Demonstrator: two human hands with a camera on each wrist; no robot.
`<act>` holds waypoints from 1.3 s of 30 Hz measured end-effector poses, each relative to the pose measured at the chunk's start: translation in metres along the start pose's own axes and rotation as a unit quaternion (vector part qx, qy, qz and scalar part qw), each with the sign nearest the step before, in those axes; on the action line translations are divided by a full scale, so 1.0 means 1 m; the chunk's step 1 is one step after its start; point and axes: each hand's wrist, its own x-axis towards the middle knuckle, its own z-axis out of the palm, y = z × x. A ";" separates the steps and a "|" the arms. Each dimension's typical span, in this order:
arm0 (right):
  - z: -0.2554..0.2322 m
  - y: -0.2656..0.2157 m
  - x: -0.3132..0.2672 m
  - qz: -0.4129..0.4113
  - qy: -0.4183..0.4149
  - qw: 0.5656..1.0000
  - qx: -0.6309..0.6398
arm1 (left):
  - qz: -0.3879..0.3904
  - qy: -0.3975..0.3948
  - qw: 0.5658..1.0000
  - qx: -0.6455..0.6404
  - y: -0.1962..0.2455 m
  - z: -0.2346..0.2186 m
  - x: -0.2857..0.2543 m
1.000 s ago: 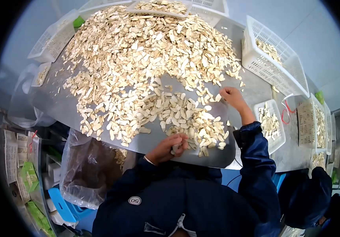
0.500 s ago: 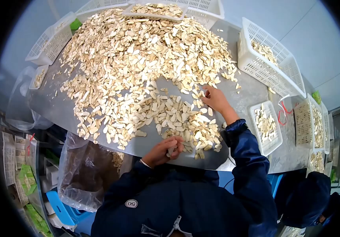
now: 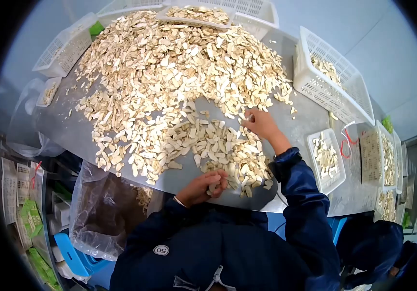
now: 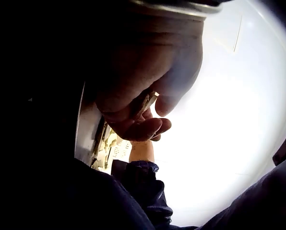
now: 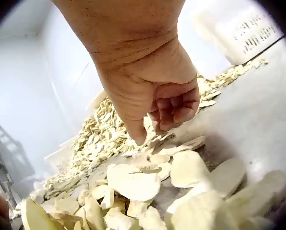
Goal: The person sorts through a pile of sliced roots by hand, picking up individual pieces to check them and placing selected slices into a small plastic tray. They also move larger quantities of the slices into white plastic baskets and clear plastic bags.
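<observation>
Pale dried slices (image 3: 207,140) lie spread over the metal table in front of me, with a large heap of them (image 3: 184,53) behind. My left hand (image 3: 202,189) stays near the table's front edge, its fingers curled round a slice (image 4: 148,101) that shows in the left wrist view. Beyond it and to the right, my right hand (image 3: 265,126) reaches down to the scattered slices. In the right wrist view its fingers are bent, with thumb and fingertips right at several slices (image 5: 155,143); whether it pinches one I cannot tell.
A shallow white tray (image 3: 310,140) with slices stands right of my right arm. White perforated baskets (image 3: 325,94) line the right and back, another (image 3: 65,51) the left. Below the front edge hangs a clear plastic bag (image 3: 85,218). Another person's dark sleeve (image 3: 368,247) shows at lower right.
My right hand has moved left from beside the slices to their edge, then slightly down over them. The left hand keeps its place, still holding its slice.
</observation>
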 end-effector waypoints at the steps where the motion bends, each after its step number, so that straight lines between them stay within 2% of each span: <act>1: 0.006 -0.001 0.006 -0.017 -0.004 0.999 -0.046 | 0.004 0.001 1.000 -0.001 0.001 -0.001 -0.001; 2: 0.011 0.001 0.009 -0.030 -0.008 0.995 -0.092 | 0.005 0.001 1.000 -0.005 -0.002 -0.004 -0.001; 6: 0.005 -0.005 0.003 -0.004 0.001 0.994 -0.109 | 0.012 -0.002 1.000 -0.002 -0.002 0.000 0.000; 9: -0.012 -0.014 -0.010 0.022 -0.044 0.998 -0.051 | 0.010 -0.015 1.000 -0.002 -0.003 -0.004 0.001; 12: -0.004 -0.003 -0.020 -0.048 -0.171 0.969 0.174 | 0.000 0.015 1.000 -0.025 0.002 0.000 0.000; 13: -0.019 -0.038 -0.030 -0.021 -0.234 0.950 0.208 | -0.003 0.022 0.999 -0.032 0.002 -0.001 0.001; 16: -0.029 -0.083 -0.042 -0.093 -0.329 0.926 0.160 | 0.000 0.044 0.998 -0.038 0.006 0.001 0.006; 18: -0.026 -0.101 -0.049 -0.127 -0.342 0.923 0.123 | 0.018 0.066 0.997 -0.028 0.010 0.010 0.002; 21: -0.021 -0.122 -0.060 -0.142 -0.341 0.927 0.065 | 0.026 -0.049 0.998 -0.028 0.001 -0.011 0.004; 24: -0.013 -0.126 -0.072 -0.139 -0.331 0.932 0.057 | 0.035 -0.008 0.999 0.021 -0.001 -0.005 0.000; 30: -0.004 -0.127 -0.086 -0.181 -0.319 0.927 0.081 | -0.027 0.014 1.000 0.001 -0.001 -0.005 -0.006; 36: 0.001 -0.130 -0.087 -0.188 -0.331 0.923 0.059 | -0.025 0.064 0.998 0.017 0.006 0.013 -0.010; 39: 0.004 -0.128 -0.090 -0.183 -0.307 0.930 0.089 | -0.016 0.021 0.999 0.026 0.002 0.001 -0.008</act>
